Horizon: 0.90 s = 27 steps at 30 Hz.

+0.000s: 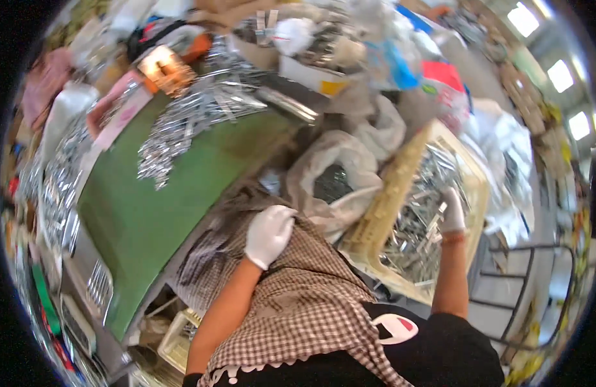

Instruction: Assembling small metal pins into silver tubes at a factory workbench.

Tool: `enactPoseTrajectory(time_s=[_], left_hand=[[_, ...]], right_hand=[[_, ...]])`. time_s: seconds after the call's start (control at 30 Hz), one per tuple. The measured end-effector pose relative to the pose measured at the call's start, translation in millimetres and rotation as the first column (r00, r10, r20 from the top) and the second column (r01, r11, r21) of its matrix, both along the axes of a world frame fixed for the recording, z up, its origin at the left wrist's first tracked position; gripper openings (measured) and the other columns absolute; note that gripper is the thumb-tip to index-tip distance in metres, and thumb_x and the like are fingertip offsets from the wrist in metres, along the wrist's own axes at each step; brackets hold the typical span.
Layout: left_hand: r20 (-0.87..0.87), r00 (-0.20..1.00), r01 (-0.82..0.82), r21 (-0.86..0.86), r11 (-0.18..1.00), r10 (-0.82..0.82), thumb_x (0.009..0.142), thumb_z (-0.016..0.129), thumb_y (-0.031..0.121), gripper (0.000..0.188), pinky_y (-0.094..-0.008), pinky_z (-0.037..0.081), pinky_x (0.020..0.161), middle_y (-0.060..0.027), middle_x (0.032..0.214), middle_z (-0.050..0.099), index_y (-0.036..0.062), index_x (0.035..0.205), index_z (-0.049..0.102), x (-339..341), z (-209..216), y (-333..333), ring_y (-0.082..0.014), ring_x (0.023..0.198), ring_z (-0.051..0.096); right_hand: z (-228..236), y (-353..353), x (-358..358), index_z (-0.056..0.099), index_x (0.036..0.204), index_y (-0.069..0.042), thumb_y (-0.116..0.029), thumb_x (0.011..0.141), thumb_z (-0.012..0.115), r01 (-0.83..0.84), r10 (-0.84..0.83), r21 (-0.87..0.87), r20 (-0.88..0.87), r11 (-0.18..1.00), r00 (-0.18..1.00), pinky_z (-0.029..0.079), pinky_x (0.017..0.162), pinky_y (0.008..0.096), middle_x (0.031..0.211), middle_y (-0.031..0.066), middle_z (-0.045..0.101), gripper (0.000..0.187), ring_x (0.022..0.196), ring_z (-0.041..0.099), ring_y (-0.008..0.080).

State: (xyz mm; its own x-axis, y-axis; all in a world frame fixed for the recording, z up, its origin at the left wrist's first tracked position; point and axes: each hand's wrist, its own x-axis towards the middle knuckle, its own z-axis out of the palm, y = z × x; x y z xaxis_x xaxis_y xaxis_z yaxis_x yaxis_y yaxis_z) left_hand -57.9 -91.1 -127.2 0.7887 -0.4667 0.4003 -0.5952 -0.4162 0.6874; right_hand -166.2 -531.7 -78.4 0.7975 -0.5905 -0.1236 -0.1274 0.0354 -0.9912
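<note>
My left hand (pixel 270 236), in a white glove, rests on the brown checked apron (pixel 291 303) over my lap. Its fingers lie loosely bent with nothing visible in them. To the right, my right hand (pixel 452 211), gloved in white too, reaches into a cream plastic crate (pixel 382 209). The crate holds a heap of shiny thin metal pieces (pixel 411 229); blur hides their exact kind. My right fingers are closed around some of these pieces, their tips partly hidden among them.
A green tabletop (pixel 162 213) on the left bears a silvery metal pile (pixel 194 106). A whitish sack (pixel 333 151) stands open beside the crate. A black metal rack (pixel 524 277) is at right. Forks (pixel 100 286) lie by the table's left edge. Bags and boxes crowd the back.
</note>
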Motion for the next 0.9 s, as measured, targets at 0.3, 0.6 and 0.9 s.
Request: enactPoseTrajectory(time_s=[0.3, 0.6, 0.9], left_hand=[[-0.641, 0.711, 0.054, -0.361, 0.931, -0.290, 0.095, 0.052, 0.016, 0.028, -0.0309, 0.048, 0.086, -0.0130, 0.109, 0.065, 0.0007, 0.117, 0.061, 1, 35, -41, -0.0231, 0.098, 0.063], [-0.556, 0.419, -0.659, -0.730, 0.180, -0.718, 0.099, 0.046, 0.018, 0.028, -0.0357, 0.053, 0.071, -0.0012, 0.080, 0.053, 0.0062, 0.124, 0.046, 15, 43, -56, -0.0155, 0.075, 0.057], [-0.822, 0.440, -0.389, -0.538, 0.747, -0.363, 0.089, 0.064, 0.026, 0.039, -0.0224, 0.044, 0.067, -0.0034, 0.099, 0.057, 0.0020, 0.118, 0.051, -27, 32, -51, -0.0086, 0.081, 0.054]], right_hand=[[51, 120, 22, 0.042, 0.119, -0.004, -0.002, 0.064, 0.051, -0.332, 0.333, 0.249, 0.040, 0.910, 0.942, 0.053, 0.069, 0.0302, 0.098, 0.0096, 0.052, 0.055, 0.083, 0.060, 0.0214], [36, 205, 35, 0.045, 0.117, -0.005, -0.006, 0.063, 0.066, -0.673, 0.795, 0.542, 0.014, 0.504, 0.606, 0.048, 0.078, 0.0287, 0.104, 0.0097, 0.059, 0.058, 0.085, 0.059, 0.0166], [14, 247, 58, 0.044, 0.130, -0.005, -0.004, 0.077, 0.057, -0.563, 0.605, 0.367, 0.001, 0.740, 0.796, 0.047, 0.068, 0.0217, 0.104, 0.0029, 0.054, 0.054, 0.085, 0.054, 0.0086]])
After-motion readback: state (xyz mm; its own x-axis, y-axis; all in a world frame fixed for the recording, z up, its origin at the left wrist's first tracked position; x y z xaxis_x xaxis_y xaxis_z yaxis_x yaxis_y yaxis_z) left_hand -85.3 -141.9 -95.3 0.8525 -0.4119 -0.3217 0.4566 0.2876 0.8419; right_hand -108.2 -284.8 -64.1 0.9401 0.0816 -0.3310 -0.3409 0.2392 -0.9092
